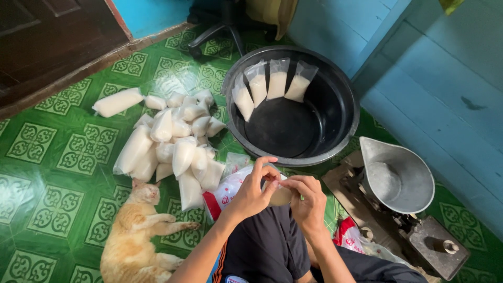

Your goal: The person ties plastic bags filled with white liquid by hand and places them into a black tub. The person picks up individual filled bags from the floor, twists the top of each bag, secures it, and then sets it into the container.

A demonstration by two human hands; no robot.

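Small bag [281, 195] | clear plastic, pale filling | fingers of left hand [252, 192] and right hand [309, 202] pinched shut on it

There is a single view, from a camera on the person's head, looking steeply down past the lap to the floor [47, 173]. The hands sit close, low at centre. Farther off, toward the top, lie the basin [335, 105] and the wall [445, 78]; the scale [398, 178] is at the right, the door [47, 36] in the top left corner.
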